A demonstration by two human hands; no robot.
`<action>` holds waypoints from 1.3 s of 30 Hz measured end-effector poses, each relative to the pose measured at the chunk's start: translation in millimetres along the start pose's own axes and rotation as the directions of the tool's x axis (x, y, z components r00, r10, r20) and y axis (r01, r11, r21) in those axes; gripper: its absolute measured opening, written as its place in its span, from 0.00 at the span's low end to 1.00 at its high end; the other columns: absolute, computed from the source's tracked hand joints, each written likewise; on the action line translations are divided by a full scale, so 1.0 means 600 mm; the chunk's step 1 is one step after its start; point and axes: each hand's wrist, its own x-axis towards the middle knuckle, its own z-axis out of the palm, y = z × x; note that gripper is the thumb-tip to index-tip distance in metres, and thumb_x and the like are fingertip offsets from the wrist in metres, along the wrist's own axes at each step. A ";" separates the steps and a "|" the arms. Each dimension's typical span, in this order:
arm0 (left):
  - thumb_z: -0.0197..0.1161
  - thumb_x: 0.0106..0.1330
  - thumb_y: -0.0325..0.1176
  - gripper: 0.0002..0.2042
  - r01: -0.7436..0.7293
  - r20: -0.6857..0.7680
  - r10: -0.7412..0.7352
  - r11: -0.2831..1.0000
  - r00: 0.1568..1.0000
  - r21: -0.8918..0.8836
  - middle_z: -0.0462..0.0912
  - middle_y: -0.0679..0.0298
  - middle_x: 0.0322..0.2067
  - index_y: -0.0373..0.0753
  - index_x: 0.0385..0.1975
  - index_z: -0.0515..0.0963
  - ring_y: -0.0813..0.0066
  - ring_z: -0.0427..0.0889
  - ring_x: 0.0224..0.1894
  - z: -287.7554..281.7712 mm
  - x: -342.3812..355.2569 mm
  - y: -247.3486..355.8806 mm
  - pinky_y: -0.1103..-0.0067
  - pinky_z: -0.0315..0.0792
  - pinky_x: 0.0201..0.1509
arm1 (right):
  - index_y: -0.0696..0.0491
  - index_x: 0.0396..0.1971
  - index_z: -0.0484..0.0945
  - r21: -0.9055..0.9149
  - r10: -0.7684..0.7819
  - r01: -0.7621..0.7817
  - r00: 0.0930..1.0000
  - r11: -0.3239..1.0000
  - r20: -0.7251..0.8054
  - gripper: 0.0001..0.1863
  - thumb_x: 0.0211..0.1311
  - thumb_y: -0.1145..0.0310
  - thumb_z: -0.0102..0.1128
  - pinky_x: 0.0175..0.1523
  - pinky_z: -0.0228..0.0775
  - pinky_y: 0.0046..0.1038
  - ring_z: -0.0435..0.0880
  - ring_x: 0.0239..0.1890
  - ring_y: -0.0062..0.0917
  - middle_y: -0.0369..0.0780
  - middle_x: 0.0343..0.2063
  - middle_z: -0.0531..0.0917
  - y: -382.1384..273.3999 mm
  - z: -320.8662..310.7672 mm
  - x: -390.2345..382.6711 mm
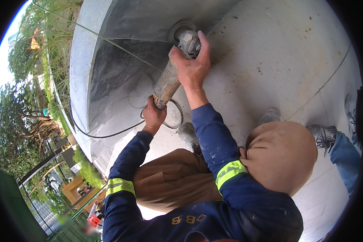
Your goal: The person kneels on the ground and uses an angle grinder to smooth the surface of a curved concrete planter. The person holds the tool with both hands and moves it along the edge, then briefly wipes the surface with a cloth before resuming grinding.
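A dusty angle grinder (168, 82) is gripped in both my hands. My left hand (153, 115) is wrapped round its rear end, close to the orange vents. Nearer the head, my right hand (191, 70) closes on the tool, thumb and fingers on either side of the metal gear housing. The grinder's round disc (181, 27) lies at the lower part of a grey curved wall (137, 16); whether it is spinning I cannot tell. A darker patch (117, 66) shows on the wall's face, left of the tool.
A black power cord (105, 136) loops from the grinder toward the left. A thin green line (97, 35) crosses in front of the wall. Another person's shoe (322, 135) and blue jeans (345, 157) stand at the right on the grey floor (286, 68). Plants (64, 44) grow beyond the wall.
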 end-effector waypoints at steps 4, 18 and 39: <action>0.70 0.50 0.31 0.22 -0.035 -0.101 0.026 0.995 0.995 -0.092 0.83 0.48 0.29 0.38 0.45 0.69 0.39 0.83 0.33 -0.037 -0.004 0.003 0.57 0.76 0.34 | 0.59 0.63 0.67 0.008 -0.151 0.151 0.987 0.988 0.051 0.41 0.47 0.68 0.76 0.57 0.72 0.36 0.79 0.52 0.36 0.49 0.51 0.77 -0.112 0.008 -0.021; 0.68 0.51 0.34 0.23 -0.043 0.097 0.040 0.999 0.994 0.031 0.84 0.47 0.27 0.41 0.49 0.71 0.42 0.84 0.30 0.005 -0.016 0.000 0.56 0.77 0.34 | 0.60 0.65 0.64 -0.107 0.168 -0.168 0.986 0.980 -0.012 0.42 0.51 0.66 0.74 0.66 0.65 0.39 0.74 0.62 0.44 0.52 0.60 0.73 0.026 -0.038 0.002; 0.70 0.52 0.25 0.26 -0.265 -0.132 0.246 0.655 0.960 -0.708 0.84 0.58 0.40 0.34 0.54 0.72 0.72 0.84 0.42 -0.291 -0.043 0.207 0.74 0.76 0.47 | 0.60 0.71 0.48 0.508 -0.402 0.355 0.915 0.785 -0.018 0.42 0.72 0.46 0.50 0.61 0.67 0.37 0.76 0.57 0.42 0.59 0.60 0.69 -0.424 -0.112 -0.020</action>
